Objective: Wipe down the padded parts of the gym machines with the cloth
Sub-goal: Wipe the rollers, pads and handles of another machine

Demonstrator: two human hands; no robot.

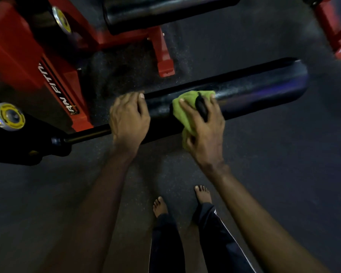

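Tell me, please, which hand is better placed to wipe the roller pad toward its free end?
The right hand: it holds the green cloth against the roller pad, nearer its free end. The left hand grips the pad's other end, without cloth.

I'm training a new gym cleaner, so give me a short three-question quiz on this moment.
1. Multiple choice: the green cloth is pressed on the black padded roller by A) a foot B) the right hand C) nobody.
2. True or false: the left hand hangs free of the roller.
3. Fill in: the machine's frame is painted ___.

Key: 1 B; 2 false, it grips the roller; 3 red.
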